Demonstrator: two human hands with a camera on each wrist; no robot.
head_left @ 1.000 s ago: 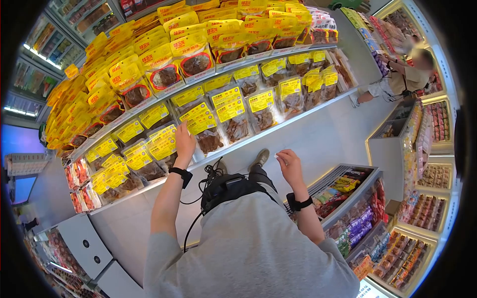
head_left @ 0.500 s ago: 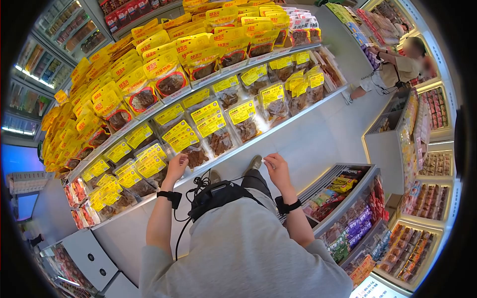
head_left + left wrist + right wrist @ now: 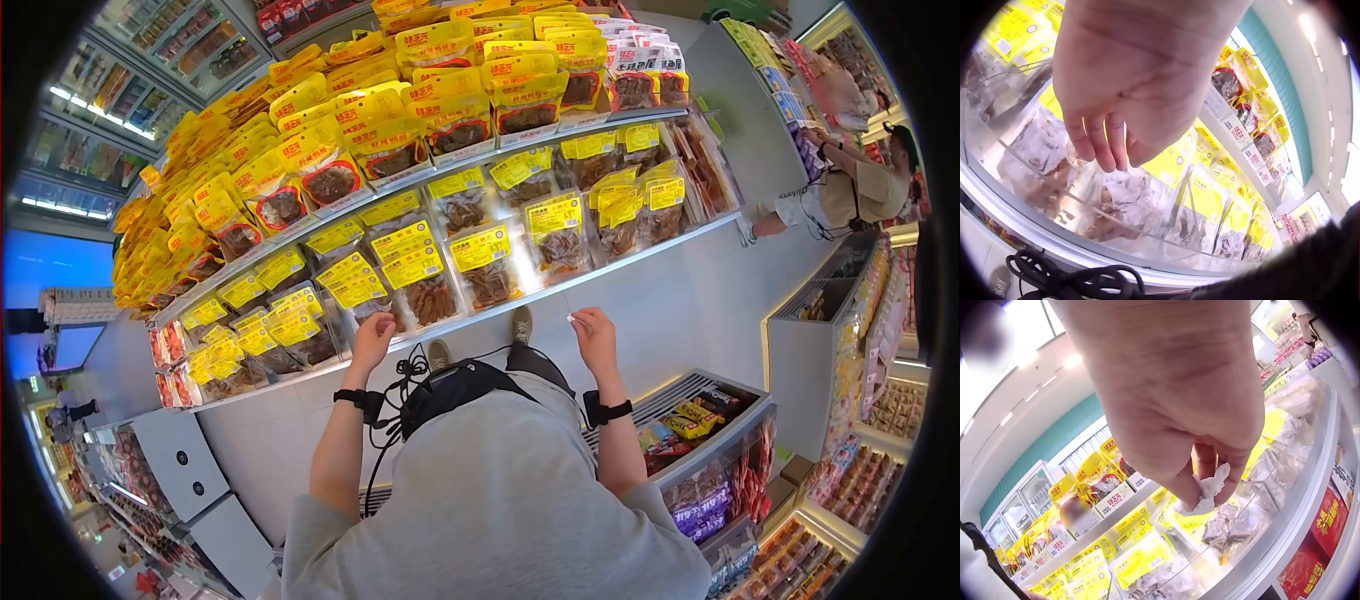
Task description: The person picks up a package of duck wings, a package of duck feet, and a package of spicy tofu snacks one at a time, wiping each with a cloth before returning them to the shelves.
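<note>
My left hand [image 3: 374,338] hovers at the front edge of the lower shelf, its fingers loosely bent and holding nothing. In the left wrist view those fingertips [image 3: 1107,164] overlap clear packs of brown food [image 3: 1119,203] with yellow labels. Out over the aisle, just off the shelf's front, my right hand [image 3: 596,338] pinches a crumpled white tissue [image 3: 1210,487] between thumb and fingers. Two-label packs [image 3: 410,265] lie tilted in a row on that lower shelf, beyond both hands.
Yellow pouches [image 3: 330,180] crowd the upper tier. A low bin of bagged snacks [image 3: 690,420] stands by my right forearm. Black cable [image 3: 410,370] hangs at my waist. Another person [image 3: 855,190] is at the far right, beside more display shelves.
My left hand has drawn back from the labelled packs to the shelf's front edge. The right hand keeps hold of the tissue. The head view has shifted slightly.
</note>
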